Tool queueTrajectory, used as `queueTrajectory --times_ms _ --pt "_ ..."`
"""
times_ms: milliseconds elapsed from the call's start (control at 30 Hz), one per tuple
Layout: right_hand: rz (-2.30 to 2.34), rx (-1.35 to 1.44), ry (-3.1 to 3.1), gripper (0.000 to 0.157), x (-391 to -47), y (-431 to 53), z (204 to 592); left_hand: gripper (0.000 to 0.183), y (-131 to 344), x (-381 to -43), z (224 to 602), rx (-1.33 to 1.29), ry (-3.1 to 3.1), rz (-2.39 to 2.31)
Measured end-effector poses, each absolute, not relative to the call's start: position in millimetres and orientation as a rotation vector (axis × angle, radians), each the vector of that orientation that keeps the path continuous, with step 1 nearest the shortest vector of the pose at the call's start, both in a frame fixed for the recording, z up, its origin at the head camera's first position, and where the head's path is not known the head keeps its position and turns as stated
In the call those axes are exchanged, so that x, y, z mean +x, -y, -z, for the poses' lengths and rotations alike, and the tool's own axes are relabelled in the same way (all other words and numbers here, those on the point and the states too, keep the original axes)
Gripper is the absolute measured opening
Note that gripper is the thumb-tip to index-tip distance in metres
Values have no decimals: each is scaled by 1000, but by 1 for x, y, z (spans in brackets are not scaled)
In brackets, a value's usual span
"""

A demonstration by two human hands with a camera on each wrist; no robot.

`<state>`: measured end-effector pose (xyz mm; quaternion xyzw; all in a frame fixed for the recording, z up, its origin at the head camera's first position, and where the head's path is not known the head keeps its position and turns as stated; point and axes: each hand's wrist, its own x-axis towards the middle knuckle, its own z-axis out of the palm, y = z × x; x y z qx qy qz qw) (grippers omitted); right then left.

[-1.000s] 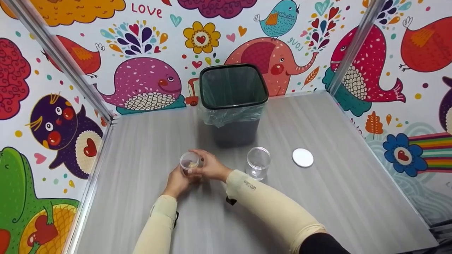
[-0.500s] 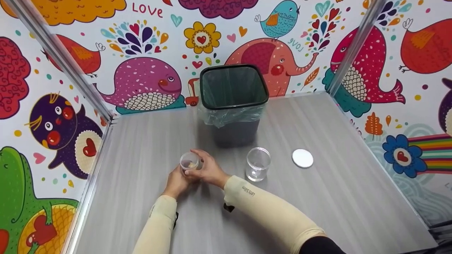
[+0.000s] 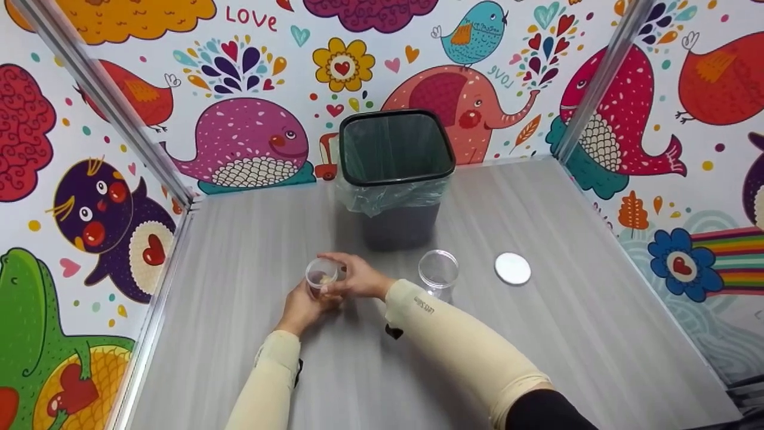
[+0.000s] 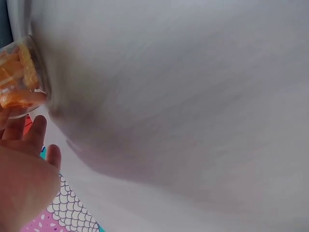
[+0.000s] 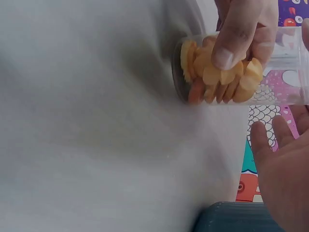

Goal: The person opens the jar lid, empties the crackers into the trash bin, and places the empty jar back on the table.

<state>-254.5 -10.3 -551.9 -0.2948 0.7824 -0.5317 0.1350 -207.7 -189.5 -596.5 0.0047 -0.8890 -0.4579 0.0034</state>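
Note:
Both hands are at a clear plastic jar (image 3: 322,272) that stands on the grey table (image 3: 239,239) left of the bin. Several orange, dried-fruit-like pieces (image 5: 224,77) fill its lower part. My left hand (image 3: 303,307) grips the jar low down, its thumb (image 5: 231,46) pressed against the wall in the right wrist view. Higher up, my right hand (image 3: 361,279) holds the jar near the rim with thumb and fingers. In the left wrist view, the left hand (image 4: 24,174) has its outer fingers loose beside the jar (image 4: 36,63).
A second clear jar (image 3: 439,269) stands to the right, its base partly hidden by the right sleeve (image 3: 459,340). Beyond it lies a round white lid (image 3: 512,269). At the back is a dark bin (image 3: 400,221) with a green liner, before a printed wall (image 3: 250,137).
The right wrist and forearm have shifted slightly up and again cover part of the second jar's base. Both hands stay on the jar with the pieces.

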Motion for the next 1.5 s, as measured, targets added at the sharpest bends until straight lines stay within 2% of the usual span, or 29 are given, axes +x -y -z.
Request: queueTrajectory --times_ms 300,433,667,833,1267,1500 --pt "1739 -704 -2379 84 -238 24 567 72 191 -208 597 -18 2798 1389" --pt "1772 -661 -2408 82 -235 29 569 69 191 -208 598 -48 2799 1365" --pt "1680 -763 -2269 75 -248 20 562 67 191 -210 597 -1 2824 1393" --pt "1544 -854 -2233 75 -258 13 555 74 190 -210 597 16 2817 1432" --pt "1796 -705 -2408 77 -236 27 569 71 193 -211 597 -16 2838 1359" --pt "1671 -788 -2429 76 -242 20 567 70 191 -211 598 -14 2823 1402"
